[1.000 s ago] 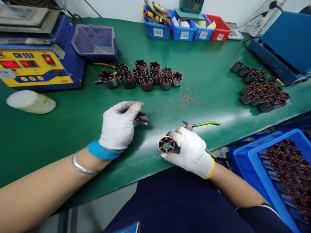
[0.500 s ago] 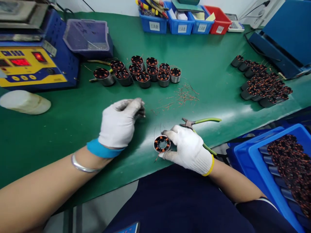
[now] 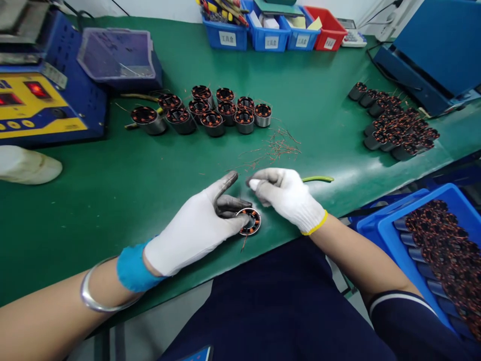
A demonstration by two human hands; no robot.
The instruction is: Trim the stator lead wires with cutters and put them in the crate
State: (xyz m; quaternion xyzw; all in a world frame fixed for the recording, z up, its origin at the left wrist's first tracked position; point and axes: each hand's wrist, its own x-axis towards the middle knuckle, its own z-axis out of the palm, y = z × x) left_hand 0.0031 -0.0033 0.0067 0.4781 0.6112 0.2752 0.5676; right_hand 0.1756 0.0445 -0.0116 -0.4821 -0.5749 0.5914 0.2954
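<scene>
Two changes are evident at the green bench. First, the left hand, which was apart from the ring half a second ago, has moved across and engaged it. The thumb lies over the left part of the ring, the middle fingers lie along its far side, and the forefinger extends above, clear of it. The grip appears to be a light pinch across the rim; contact behind the ring cannot be confirmed. The ring is near the front edge of the bench, between the hands, with its round opening facing up. A short bundle of wire ends projects from its near side.

Second, the right hand has released the ring and now stands just beyond it, to the right. Its thumb and forefinger tips are brought together; whether a fine wire is pinched between them cannot be told. This hand now hides the head of the pliers, leaving one green handle in sight.

As a judgement, support of the ring has passed from right to left, freeing the right hand for finer handling. The wire clippings and the group of rings behind retain their arrangement.
</scene>
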